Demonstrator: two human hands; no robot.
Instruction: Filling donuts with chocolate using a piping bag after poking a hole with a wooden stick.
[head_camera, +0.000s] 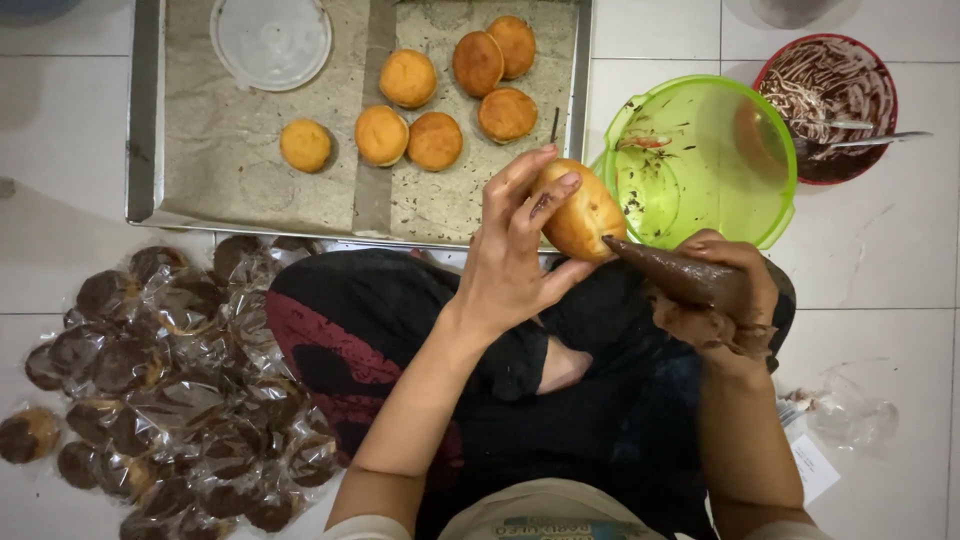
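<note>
Metal tray (145, 120) upper left carries seven plain buns; green bowl (700, 160) upper right. At centre, left hand (510, 260) grips a bun (585, 215), right hand (725, 300) squeezes the chocolate piping bag (675, 275), tip at its side. Risk: over-squeezing could burst the bun, and smeared fingers could slip.

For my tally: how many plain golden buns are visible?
8: seven on the tray, one lone bun leftmost; one bun held by the left hand.

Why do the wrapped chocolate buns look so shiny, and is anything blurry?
In the head view, light glints off the clear wrappers on the wrapped chocolate buns; the left hand holding the bun and the right hand squeezing the piping bag look sharp; the tray corners bend slightly.
</note>
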